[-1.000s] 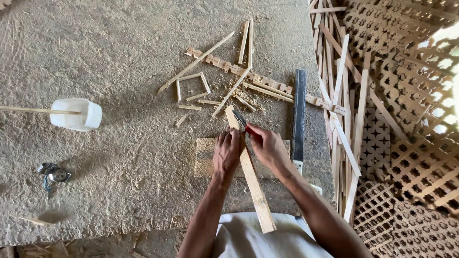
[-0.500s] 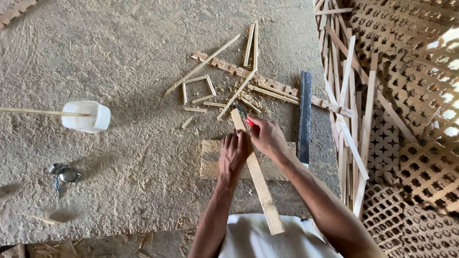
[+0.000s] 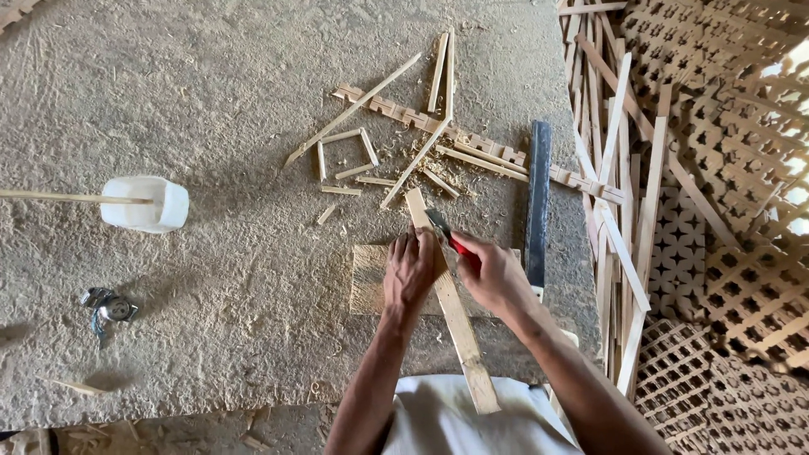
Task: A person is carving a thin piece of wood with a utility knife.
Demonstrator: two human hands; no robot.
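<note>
Head view: left hand (image 3: 410, 271) presses flat, fingers loose, on a long wooden slat (image 3: 450, 299) lying across a small board (image 3: 371, 280), while right hand (image 3: 497, 274) grips a red-handled knife (image 3: 449, 238) against the slat. Sawdust-strewn rough concrete floor (image 3: 227, 101) surrounds them; offcuts (image 3: 396, 135) at 12 o'clock, a white plastic jar (image 3: 145, 205) with a stick in it at 9, lattice panels (image 3: 742, 253) at 3

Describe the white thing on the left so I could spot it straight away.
Start at the person's left hand on the wooden strip, then look far left across the dusty floor. The white plastic container lies there alone, a thin stick poking from it; nothing else nearby is white.
</note>
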